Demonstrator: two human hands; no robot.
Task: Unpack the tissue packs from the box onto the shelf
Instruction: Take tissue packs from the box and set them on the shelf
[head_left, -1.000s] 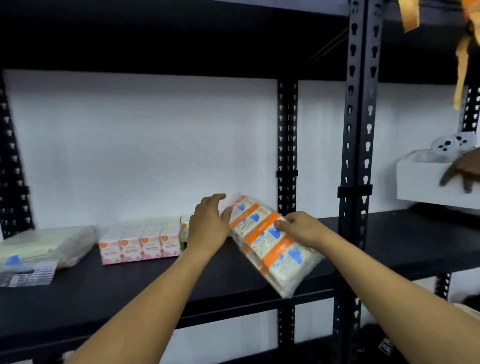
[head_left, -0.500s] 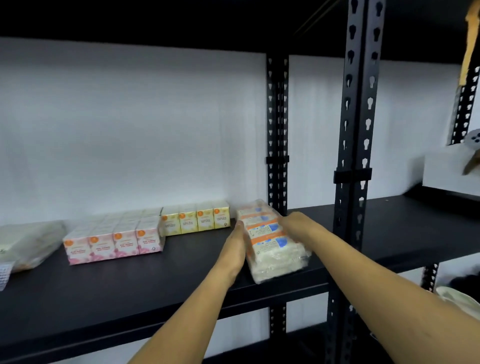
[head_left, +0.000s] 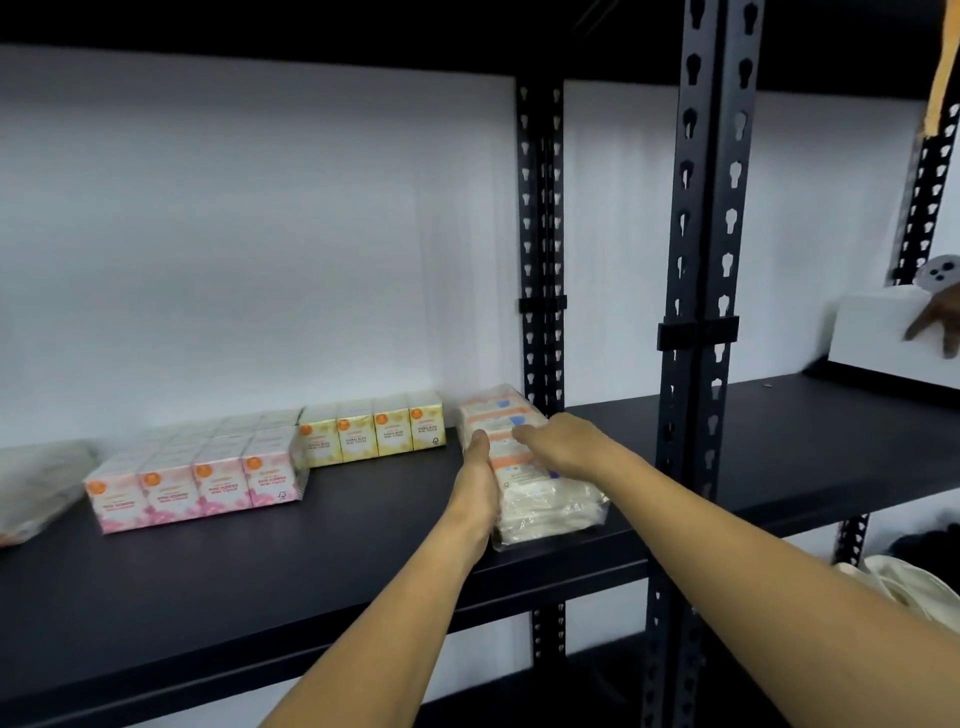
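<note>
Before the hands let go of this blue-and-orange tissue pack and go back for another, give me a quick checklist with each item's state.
1. Blue-and-orange tissue pack resting on the shelf: ok, it lies flat.
2. Pack clear of the front edge: ok, though its near end lies close to the edge.
3. Gap to the yellow packs: ok, a strip of bare shelf shows between them.
4. Left hand free to withdraw: ok, it presses the pack's left side only.
5. Right hand free to withdraw: ok, it lies on top.
6. Pack clear of the rear upright: cannot tell, its far end sits close to it.
</note>
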